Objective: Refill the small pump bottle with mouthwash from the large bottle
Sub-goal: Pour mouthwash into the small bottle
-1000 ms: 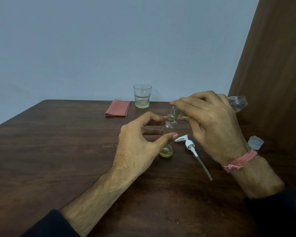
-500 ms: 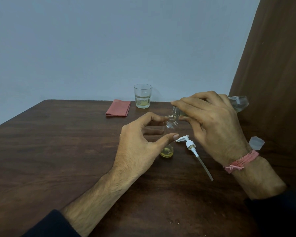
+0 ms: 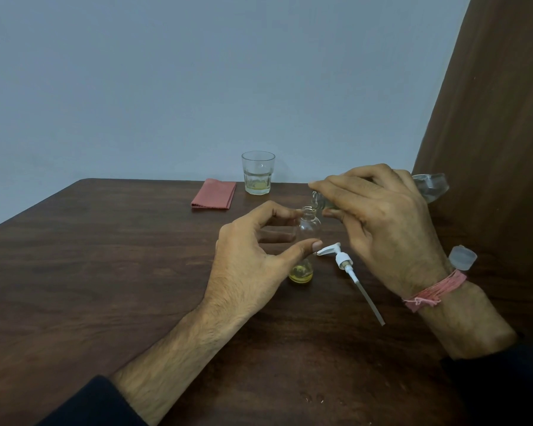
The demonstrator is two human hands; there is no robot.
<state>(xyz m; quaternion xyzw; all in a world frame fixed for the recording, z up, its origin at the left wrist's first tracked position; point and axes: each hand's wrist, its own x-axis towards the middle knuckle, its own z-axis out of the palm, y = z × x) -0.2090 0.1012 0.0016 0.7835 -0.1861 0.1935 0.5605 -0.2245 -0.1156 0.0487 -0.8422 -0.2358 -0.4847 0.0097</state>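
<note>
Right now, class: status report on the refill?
Left hand steadies small bottle. Right hand tips large bottle over its neck. Little yellow liquid inside. Pump lies alongside, clear.

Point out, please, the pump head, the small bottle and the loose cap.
pump head (image 3: 342, 260): head view, on its white collar.
small bottle (image 3: 309, 224): head view, on its clear shoulder.
loose cap (image 3: 462, 257): head view, on its translucent side wall.

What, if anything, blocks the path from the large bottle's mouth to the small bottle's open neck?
Nothing visible. The large bottle, tilted in the right hand, has its mouth just above the small bottle's uncapped neck. The pump head lies aside on the table.
</note>
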